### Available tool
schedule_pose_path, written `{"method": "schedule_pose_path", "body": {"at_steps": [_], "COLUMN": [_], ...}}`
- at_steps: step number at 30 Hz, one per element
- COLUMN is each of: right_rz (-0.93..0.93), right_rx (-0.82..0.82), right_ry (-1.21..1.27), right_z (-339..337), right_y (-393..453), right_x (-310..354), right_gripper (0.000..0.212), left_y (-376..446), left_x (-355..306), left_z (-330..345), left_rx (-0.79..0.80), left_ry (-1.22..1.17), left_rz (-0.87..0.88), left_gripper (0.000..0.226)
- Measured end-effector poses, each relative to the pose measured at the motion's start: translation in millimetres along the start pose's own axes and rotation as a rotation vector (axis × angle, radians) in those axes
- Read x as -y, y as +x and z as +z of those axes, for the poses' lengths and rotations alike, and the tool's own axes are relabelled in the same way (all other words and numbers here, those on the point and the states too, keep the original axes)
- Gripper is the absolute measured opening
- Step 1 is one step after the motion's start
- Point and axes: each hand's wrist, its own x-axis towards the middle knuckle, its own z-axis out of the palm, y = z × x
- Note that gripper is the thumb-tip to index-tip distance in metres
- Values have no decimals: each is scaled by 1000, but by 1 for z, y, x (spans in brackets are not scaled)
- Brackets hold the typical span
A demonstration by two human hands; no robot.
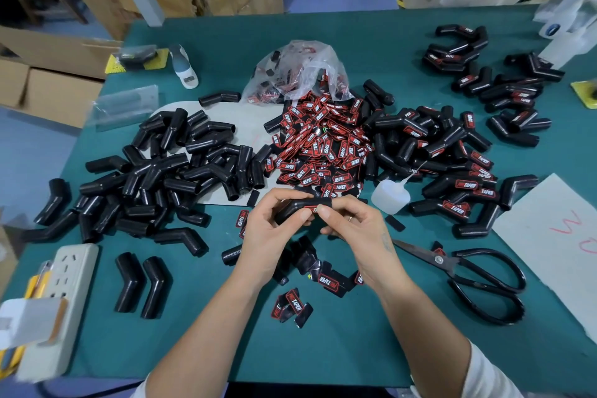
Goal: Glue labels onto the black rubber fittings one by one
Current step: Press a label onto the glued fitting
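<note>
Left hand and right hand both grip one fitting. Labelled pile right; unlabelled pile left, roughly half remaining.

Can't see label on held fitting, fingers cover it. White sheet right of it, cut off.

Left grip and right grip meet mid-table, fingers curled, pinching.
</note>
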Motion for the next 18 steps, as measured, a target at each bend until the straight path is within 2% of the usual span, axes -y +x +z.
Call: {"method": "schedule_pose_path", "body": {"at_steps": [6, 10, 13, 18], "right_rz": [-3, -10, -7, -21], "right_rx": [26, 8, -15, -10], "right_ry": [8, 4, 6, 3], "right_z": [1, 1, 1, 1], "right_y": [-1, -1, -1, -3], "right_x": [0, 0, 0, 3], "right_gripper": [16, 19, 25, 24], "left_y": [0, -3, -3, -4], "left_x": [0, -2, 0, 1], "left_z": [0, 4, 4, 4], "left_rx": [2, -15, 13, 17], "left_ry": [58, 187, 345, 434], "left_rz": [16, 136, 298, 345], "left_gripper": [19, 26, 19, 15]}}
